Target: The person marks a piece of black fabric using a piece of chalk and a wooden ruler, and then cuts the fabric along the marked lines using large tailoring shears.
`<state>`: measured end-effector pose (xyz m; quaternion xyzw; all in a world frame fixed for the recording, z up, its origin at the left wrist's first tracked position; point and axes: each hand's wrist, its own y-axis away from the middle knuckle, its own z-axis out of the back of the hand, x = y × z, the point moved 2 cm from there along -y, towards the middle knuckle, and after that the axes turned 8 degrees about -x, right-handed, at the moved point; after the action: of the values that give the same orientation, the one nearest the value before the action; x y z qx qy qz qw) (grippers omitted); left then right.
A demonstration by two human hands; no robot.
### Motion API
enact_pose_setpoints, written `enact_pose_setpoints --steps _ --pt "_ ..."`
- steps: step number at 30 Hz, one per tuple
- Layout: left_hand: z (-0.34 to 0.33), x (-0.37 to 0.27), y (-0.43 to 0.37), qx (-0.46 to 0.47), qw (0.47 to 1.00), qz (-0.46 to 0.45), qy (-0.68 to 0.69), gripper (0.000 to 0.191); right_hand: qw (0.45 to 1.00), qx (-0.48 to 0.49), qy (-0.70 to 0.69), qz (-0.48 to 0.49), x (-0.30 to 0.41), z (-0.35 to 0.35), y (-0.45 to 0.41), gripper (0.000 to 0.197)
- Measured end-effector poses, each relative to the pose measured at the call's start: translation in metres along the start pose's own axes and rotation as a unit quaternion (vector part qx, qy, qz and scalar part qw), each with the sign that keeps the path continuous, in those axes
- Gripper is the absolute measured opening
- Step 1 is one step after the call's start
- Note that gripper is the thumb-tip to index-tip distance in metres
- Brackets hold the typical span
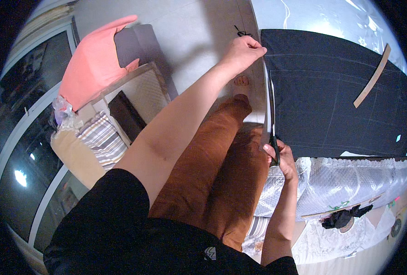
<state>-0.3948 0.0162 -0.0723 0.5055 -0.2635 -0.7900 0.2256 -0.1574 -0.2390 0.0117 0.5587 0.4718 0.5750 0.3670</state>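
Observation:
Black fabric point(327, 99) lies flat on a table to my right, with pale straight and curved lines drawn across it. At its far left edge, my left hand point(245, 53) pinches the cloth between thumb and fingertips. Lower along the same edge, my right hand point(285, 161) grips a pair of long scissors point(274, 144) by black handles. The blades point away from me, roughly in line with the fabric's edge. How far apart they are is hard to tell.
A curved wooden ruler point(371, 78) and a small pale blue piece point(398, 138) rest on the fabric. Clear plastic sheeting point(344, 187) covers lace-edged furniture at right. Left stands a sofa with pink cloth point(90, 65) and a striped cushion point(104, 139). Black scraps point(241, 32) hang near the table edge.

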Motion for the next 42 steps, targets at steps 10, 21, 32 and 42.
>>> enact_pose_setpoints --steps 10,21,32,42 --pt "-0.001 -0.005 -0.002 0.013 1.000 -0.003 -0.002 0.024 0.998 0.029 -0.054 0.014 0.024 -0.007 -0.014 0.039" --pt "0.001 -0.016 0.010 0.058 0.992 0.062 0.091 0.028 0.999 0.039 -0.033 0.002 0.012 0.000 -0.004 0.041" --pt "0.004 -0.015 0.010 0.073 0.988 0.086 0.105 0.042 0.999 0.023 0.006 0.031 0.064 -0.012 -0.043 0.041" --pt "0.001 -0.011 0.011 0.046 0.987 0.066 0.140 0.035 0.999 0.021 -0.024 0.037 0.075 -0.011 -0.051 0.040"
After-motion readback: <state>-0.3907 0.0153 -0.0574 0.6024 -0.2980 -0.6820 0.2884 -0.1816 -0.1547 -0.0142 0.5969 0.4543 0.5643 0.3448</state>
